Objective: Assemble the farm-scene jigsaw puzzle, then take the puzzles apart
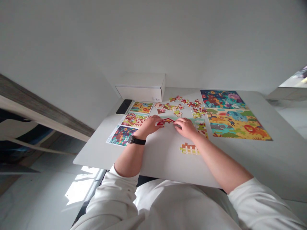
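Note:
My left hand (150, 125) and my right hand (185, 127) rest on a white table (240, 159), fingers curled down onto a small joined group of puzzle pieces with a red barn roof (166, 121) between them. The left wrist wears a black watch (136, 140). A loose cluster of several puzzle pieces (182, 105) lies just beyond the hands. A fence-patterned piece (189, 149) lies near my right forearm. What the fingertips press or pinch is hidden.
Two finished colourful puzzles (230, 115) lie at the right. A sheet of reference pictures (130, 123) lies left of the hands, a black phone (124, 106) beyond it, and a white box (141, 88) against the wall.

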The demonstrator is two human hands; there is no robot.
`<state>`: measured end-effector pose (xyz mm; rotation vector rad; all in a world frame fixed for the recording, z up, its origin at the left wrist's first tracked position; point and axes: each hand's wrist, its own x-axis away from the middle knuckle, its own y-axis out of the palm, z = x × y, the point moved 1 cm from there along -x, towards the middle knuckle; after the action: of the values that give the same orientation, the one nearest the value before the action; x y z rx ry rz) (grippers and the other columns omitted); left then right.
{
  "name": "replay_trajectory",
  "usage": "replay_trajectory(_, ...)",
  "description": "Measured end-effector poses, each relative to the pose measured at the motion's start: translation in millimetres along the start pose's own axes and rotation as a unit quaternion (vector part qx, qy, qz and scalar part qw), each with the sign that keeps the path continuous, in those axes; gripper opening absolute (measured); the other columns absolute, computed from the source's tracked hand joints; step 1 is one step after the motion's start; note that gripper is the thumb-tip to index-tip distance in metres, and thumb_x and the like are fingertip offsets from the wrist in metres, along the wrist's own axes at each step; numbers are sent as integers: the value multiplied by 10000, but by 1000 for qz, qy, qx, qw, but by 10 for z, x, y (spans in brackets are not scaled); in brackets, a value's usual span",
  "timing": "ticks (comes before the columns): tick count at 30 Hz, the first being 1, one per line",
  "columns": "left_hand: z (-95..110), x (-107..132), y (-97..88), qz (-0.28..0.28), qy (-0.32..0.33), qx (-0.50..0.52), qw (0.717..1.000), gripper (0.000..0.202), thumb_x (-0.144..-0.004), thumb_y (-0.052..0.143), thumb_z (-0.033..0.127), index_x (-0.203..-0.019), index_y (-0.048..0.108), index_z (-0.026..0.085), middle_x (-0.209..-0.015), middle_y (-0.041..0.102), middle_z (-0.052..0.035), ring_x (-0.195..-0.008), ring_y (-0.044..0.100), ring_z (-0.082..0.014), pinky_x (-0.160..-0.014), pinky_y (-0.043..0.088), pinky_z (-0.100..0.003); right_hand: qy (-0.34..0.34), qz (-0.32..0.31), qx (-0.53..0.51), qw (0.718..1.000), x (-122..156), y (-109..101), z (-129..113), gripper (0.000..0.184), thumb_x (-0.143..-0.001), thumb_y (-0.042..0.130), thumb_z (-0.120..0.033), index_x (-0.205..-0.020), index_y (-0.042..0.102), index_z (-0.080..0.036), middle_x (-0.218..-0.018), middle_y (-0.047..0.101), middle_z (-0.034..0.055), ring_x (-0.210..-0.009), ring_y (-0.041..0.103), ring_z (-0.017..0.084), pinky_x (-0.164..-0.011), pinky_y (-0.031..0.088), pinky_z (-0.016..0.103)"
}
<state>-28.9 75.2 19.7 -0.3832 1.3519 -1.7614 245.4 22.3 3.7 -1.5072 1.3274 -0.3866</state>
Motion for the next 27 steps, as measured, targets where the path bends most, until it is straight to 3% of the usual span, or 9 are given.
replay_trajectory(6, -43, -22, 21, 9, 14, -4, 1000, 340, -956, 708, 337, -1272, 774, 231, -1332, 751, -117, -1276, 697, -295, -1162, 545, -465, 10, 91, -104, 990, -141, -279, -3, 204, -966, 661, -238, -1106, 805, -275, -1228, 774, 85, -1224, 697, 281, -1130, 535, 499)
replay_trajectory(11, 0, -31, -25, 20, 22, -4, 1000, 349, -953, 677, 310, -1278, 775, 232, -1353, 739, -121, -1299, 684, -298, -1161, 544, -472, 64, 160, -202, 964, -226, -834, 2, 271, -1045, 604, -403, -1230, 749, -268, -1289, 753, 88, -1159, 716, 259, -1013, 605, 449)
replay_trajectory(15, 49, -37, -56, 7, 21, -1, 1000, 343, -971, 653, 361, -1267, 779, 242, -1330, 755, -115, -1270, 699, -302, -1141, 557, -475, 46, 199, -149, 967, -116, -1397, 14, 302, -1058, 613, -440, -1298, 730, -298, -1349, 715, 72, -1244, 681, 267, -1051, 595, 465)
replay_trajectory(18, 57, -41, -58, 12, 22, -5, 1000, 341, -1013, 600, 389, -1251, 782, 225, -1293, 772, -132, -1245, 710, -311, -1123, 565, -483, 47, 210, -54, 975, 77, -1625, 146, 266, -1015, 672, -368, -1249, 768, -284, -1351, 710, 88, -1284, 662, 295, -1099, 570, 513)
replay_trajectory(20, 42, -44, -47, 18, 22, -9, 1000, 339, -1037, 563, 394, -1227, 786, 223, -1278, 780, -135, -1244, 713, -312, -1121, 565, -486, 53, 159, -1, 986, 239, -1599, 298, 246, -988, 698, -327, -1210, 791, -277, -1291, 737, 92, -1256, 678, 305, -1135, 544, 541)
replay_trajectory(23, 1, -47, -20, 23, 29, -16, 999, 333, -1045, 536, 373, -1204, 791, 230, -1266, 788, -129, -1248, 716, -308, -1127, 562, -489, 59, 28, 48, 997, 492, -1359, 539, 265, -908, 798, -315, -1172, 816, -290, -1319, 748, 86, -1270, 680, 326, -1154, 527, 569)
replay_trajectory(27, -57, -40, 9, 25, 36, -29, 999, 347, -1031, 547, 376, -1221, 797, 226, -1281, 787, -139, -1259, 717, -318, -1134, 564, -495, 87, -31, 98, 991, 729, -1011, 744, 376, -835, 891, -351, -1202, 817, -320, -1394, 730, 91, -1342, 648, 359, -1172, 495, 619)
